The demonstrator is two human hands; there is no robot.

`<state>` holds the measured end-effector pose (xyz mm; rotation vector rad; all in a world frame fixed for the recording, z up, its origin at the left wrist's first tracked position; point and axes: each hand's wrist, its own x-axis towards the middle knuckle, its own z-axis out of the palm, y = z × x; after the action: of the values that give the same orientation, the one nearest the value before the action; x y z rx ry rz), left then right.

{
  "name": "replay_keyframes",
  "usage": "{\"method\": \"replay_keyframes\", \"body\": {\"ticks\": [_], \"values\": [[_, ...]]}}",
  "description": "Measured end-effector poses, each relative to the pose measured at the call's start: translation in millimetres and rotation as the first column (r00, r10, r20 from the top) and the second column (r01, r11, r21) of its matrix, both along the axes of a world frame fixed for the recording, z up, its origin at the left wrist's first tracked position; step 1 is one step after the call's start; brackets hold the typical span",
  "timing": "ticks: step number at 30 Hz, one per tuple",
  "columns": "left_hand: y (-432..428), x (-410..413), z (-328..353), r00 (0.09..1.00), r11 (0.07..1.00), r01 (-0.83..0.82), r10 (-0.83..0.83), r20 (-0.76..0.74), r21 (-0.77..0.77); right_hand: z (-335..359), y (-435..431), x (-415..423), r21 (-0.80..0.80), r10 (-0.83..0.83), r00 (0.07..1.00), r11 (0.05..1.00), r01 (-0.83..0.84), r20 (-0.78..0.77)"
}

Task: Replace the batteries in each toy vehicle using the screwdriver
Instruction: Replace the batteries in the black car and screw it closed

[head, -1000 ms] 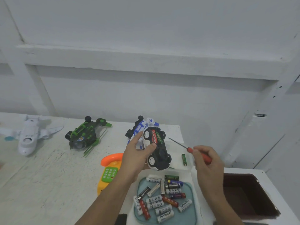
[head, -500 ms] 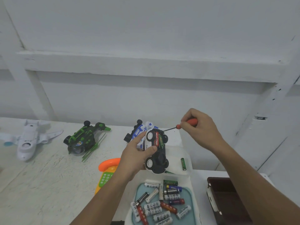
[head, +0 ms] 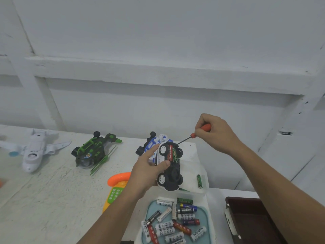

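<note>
The toy car [head: 169,166] is held off the worktop [head: 52,199], belly up and roughly upright. Its battery bay is uncovered, with a red and a green cell [head: 173,154] still seated side by side near the far wheels. The left hand [head: 146,173] is clamped on it, thumb laid across the underside and fingers round the white body. The right hand [head: 216,132] has its fingers curled tight on the orange handle of the screwdriver [head: 192,135]. A second ago this hand sat low beside the car with the blade pointing away. It has since risen beyond the car and swung the shaft down, so the tip meets the far end of the open bay, where it has sat for the last half second. Whether the tip is under a cell or only touching the rim is too small to tell. The move suggests the cover is off and the old cells are about to be levered out. Just below the car is a clear tub [head: 204,191] with a lone green battery [head: 199,181], and nearer the person a teal tray [head: 151,207] of loose batteries. Behind the car lies a blue-and-white toy vehicle [head: 151,145]. To the left are an orange toy phone [head: 116,187], a green helicopter [head: 93,152] and a white plane [head: 35,154], and a brown box [head: 255,221] sits at the right.
</note>
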<state>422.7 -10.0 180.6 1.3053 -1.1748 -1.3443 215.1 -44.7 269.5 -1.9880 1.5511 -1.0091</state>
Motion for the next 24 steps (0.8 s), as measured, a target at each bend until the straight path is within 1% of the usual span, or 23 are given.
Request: {"method": "replay_keyframes", "body": {"ticks": [5,10,14,17,21,24], "values": [[1.7,-0.1,1.1,1.000,1.000,0.003,-0.003,-0.003,0.009,-4.1,-3.0,3.4,0.019,0.005,0.999,1.000,-0.004,-0.035],[0.9,0.4,1.3,1.000,1.000,-0.012,0.012,0.021,0.007,3.9,-5.1,5.7,0.045,0.021,0.993,0.999,-0.016,-0.113],[-1.1,0.5,-1.2,0.998,1.000,-0.019,0.019,0.067,0.000,10.9,-4.3,4.3,0.045,0.016,0.993,0.999,-0.011,-0.120],[-1.3,2.9,-0.6,0.997,1.000,-0.016,0.016,0.075,-0.010,12.1,-1.9,-1.6,0.062,0.001,0.994,0.998,0.006,-0.113],[-1.6,6.6,-0.3,0.999,1.000,-0.016,0.016,0.038,0.008,9.9,3.0,-10.1,0.108,-0.023,0.990,0.993,0.038,-0.141],[-0.8,7.7,-0.5,1.000,1.000,-0.015,0.015,0.001,0.016,8.3,6.7,-11.9,0.120,-0.027,0.994,0.992,0.039,-0.103]]}}
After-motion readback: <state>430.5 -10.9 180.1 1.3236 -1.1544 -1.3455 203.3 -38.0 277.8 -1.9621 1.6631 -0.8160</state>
